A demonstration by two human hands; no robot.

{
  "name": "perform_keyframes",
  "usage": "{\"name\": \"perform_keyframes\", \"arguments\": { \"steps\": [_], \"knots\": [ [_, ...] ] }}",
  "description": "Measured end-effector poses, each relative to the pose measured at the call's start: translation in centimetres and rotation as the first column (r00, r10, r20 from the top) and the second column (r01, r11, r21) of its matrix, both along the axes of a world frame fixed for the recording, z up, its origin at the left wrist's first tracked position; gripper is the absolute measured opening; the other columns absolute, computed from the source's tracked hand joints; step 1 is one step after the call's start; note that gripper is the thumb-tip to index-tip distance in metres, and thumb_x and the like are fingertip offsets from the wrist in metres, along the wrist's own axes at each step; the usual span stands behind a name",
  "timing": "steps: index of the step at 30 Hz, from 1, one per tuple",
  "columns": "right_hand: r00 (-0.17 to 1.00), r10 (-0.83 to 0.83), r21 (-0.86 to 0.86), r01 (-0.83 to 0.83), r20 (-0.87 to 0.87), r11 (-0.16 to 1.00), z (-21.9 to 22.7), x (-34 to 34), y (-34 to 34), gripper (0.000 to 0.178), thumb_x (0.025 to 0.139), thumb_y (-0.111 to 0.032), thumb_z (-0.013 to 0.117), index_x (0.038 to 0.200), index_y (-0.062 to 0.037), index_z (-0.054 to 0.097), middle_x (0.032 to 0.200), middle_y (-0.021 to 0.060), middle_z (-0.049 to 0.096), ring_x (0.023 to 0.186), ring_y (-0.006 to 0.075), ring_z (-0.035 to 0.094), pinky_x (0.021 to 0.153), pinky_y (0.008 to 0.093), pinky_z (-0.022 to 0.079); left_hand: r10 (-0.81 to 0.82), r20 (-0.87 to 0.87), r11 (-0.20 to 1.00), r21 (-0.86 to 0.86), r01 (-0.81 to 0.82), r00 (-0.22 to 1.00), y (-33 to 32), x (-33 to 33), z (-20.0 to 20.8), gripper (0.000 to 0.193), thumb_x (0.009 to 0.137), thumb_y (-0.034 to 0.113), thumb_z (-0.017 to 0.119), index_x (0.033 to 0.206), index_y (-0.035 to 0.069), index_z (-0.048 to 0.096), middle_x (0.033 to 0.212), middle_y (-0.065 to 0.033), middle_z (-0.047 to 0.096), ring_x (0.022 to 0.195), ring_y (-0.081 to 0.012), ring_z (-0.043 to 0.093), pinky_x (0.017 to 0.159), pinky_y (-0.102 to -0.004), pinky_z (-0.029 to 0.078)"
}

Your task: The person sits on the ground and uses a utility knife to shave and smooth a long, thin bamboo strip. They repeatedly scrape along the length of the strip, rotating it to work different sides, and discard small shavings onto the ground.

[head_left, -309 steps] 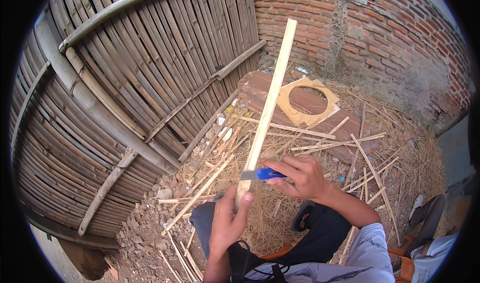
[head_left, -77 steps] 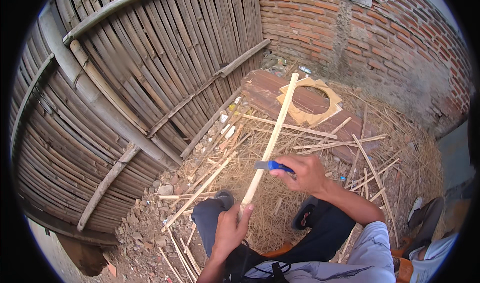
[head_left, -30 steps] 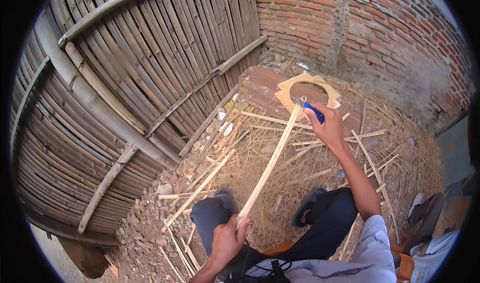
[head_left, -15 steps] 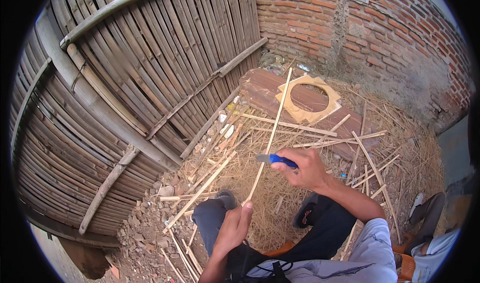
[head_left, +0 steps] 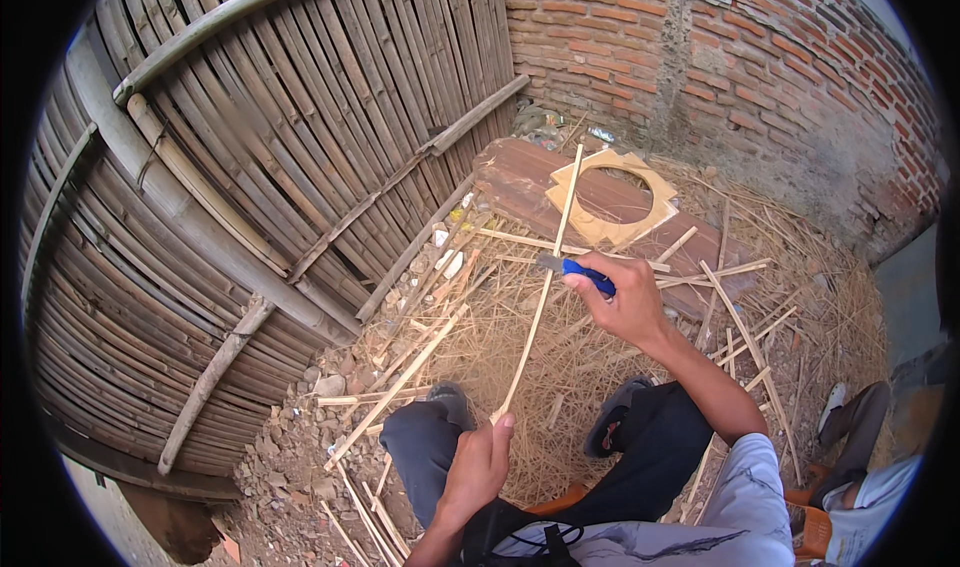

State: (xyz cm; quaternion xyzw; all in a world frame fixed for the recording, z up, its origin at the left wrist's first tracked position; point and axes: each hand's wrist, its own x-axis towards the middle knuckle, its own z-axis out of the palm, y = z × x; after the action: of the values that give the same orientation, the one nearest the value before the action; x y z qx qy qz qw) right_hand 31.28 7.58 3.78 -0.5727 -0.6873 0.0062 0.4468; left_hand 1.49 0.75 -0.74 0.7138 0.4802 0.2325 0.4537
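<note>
My left hand (head_left: 478,464) is closed around the near end of a long, thin pale wooden strip (head_left: 530,342), which slants up and away from me. In my right hand (head_left: 625,297) is a utility knife with a blue handle (head_left: 590,275). Its grey blade lies against the strip, a little above the middle of its length. The strip's far end reaches over a brown board on the ground. Beyond it lies a tan sheet (head_left: 560,199) with a large round hole.
Several loose strips (head_left: 400,387) lie on both sides of me, over straw and shavings (head_left: 550,447). A bamboo wall (head_left: 300,147) rises at left, a brick wall (head_left: 590,47) behind. Stones (head_left: 290,447) cover the ground at left. Another person's leg (head_left: 850,432) shows at lower right.
My right hand and the knife have moved up and away along the strip, slightly to the right. My left hand keeps hold of the near end, almost unmoved.
</note>
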Motion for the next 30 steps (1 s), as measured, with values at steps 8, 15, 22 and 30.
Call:
{"name": "perform_keyframes", "arguments": {
  "steps": [8, 15, 22, 30],
  "knots": [
    [0.898, -0.395, 0.038, 0.409, -0.192, 0.912, -1.2, 10.2, 3.2, 0.040, 0.105, -0.038, 0.067, 0.105, 0.0003, 0.079, 0.064, 0.0109, 0.065, 0.056, 0.0181, 0.060, 0.057, 0.0349, 0.046, -0.137, -0.118, 0.990, -0.029, 0.135, 0.983, -2.2, -3.4, -2.0, 0.050, 0.116, 0.034, 0.047, 0.087, -0.004, 0.061, 0.065, -0.0206, 0.059, 0.063, -0.0427, 0.061, 0.065, -0.0491, 0.047],
    [0.997, 0.036, -0.098, -0.042, -0.065, 0.994, -1.0, 0.9, -0.6, 0.035, 0.104, -0.040, 0.070, 0.108, -0.0055, 0.076, 0.067, 0.0083, 0.067, 0.057, 0.0193, 0.064, 0.053, 0.0355, 0.048, 0.055, -0.097, 0.998, 0.047, -0.050, 0.994, 0.7, -1.8, -0.6, 0.042, 0.113, 0.033, 0.055, 0.097, -0.004, 0.066, 0.063, -0.0189, 0.060, 0.056, -0.0356, 0.060, 0.059, -0.0453, 0.046],
    [0.969, 0.221, -0.075, -0.214, 0.109, 0.974, -0.8, -4.9, -3.7, 0.030, 0.100, -0.040, 0.074, 0.104, -0.0096, 0.076, 0.080, 0.0098, 0.075, 0.063, 0.0289, 0.073, 0.054, 0.0409, 0.056, 0.097, -0.006, 0.976, 0.198, -0.093, 0.995, 1.6, 0.5, 0.6, 0.038, 0.111, 0.029, 0.059, 0.095, -0.005, 0.067, 0.060, -0.0146, 0.059, 0.050, -0.0272, 0.056, 0.054, -0.0422, 0.043],
    [0.983, 0.154, -0.004, -0.154, 0.097, 0.988, -0.7, -4.5, -3.4, 0.030, 0.098, -0.036, 0.077, 0.104, -0.0066, 0.078, 0.082, 0.0109, 0.077, 0.063, 0.0288, 0.074, 0.054, 0.0391, 0.056, 0.105, -0.053, 0.983, 0.158, -0.095, 0.993, 0.6, 0.6, 1.3, 0.040, 0.111, 0.030, 0.059, 0.096, -0.006, 0.070, 0.064, -0.0274, 0.061, 0.060, -0.0485, 0.064, 0.058, -0.0535, 0.047]
  ]
}}
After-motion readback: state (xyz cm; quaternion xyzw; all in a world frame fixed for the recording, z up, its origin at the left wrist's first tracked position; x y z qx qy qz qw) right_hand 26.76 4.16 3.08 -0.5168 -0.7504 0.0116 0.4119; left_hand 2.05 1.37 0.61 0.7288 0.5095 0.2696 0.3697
